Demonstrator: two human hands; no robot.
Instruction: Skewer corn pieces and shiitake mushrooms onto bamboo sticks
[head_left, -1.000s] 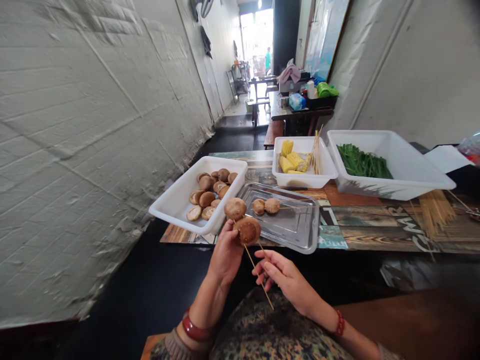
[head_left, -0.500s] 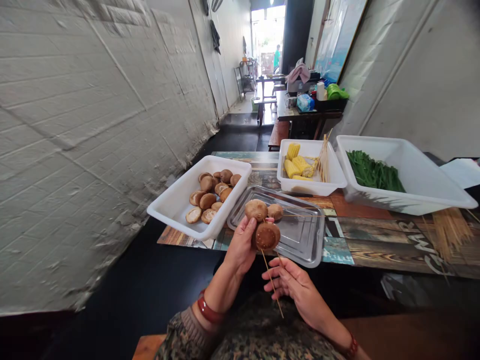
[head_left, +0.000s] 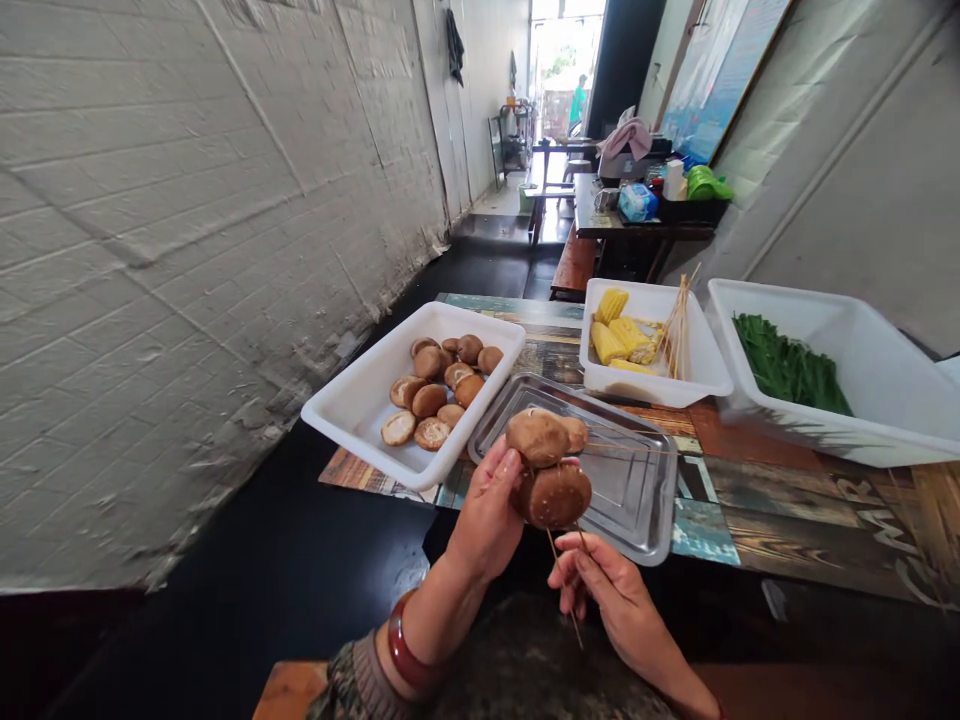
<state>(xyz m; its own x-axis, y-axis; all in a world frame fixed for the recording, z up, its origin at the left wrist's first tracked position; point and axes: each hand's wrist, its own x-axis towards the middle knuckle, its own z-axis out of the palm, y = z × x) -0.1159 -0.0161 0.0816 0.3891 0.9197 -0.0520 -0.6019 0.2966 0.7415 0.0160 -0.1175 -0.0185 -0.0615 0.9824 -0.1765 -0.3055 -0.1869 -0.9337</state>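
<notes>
My left hand [head_left: 486,520] is closed around shiitake mushrooms threaded on skewers. One brown cap, the upper mushroom [head_left: 538,437], sits above a darker lower mushroom [head_left: 556,498] with pale specks. A thin wooden skewer [head_left: 577,630] sticks out below the caps. Just under them, my right hand [head_left: 611,590] pinches a second skewer between thumb and fingers. Behind the held caps, another skewered mushroom [head_left: 576,434] lies on a metal tray [head_left: 661,535], partly hidden. Loose shiitake [head_left: 429,400] fill part of a white tub [head_left: 341,425] to the left.
A white tub [head_left: 637,388] holds corn pieces [head_left: 622,340] and upright skewers [head_left: 679,330]. Right of it, a larger tub [head_left: 892,350] holds green leafy vegetables [head_left: 791,365]. All stand on a wood-patterned table [head_left: 795,540]. A brick-patterned wall [head_left: 187,250] runs along the left.
The view has shifted, so the table things sit farther right and the tubs look larger. The held mushrooms are closer together, and my right hand's fingers have drawn in on the skewer.
</notes>
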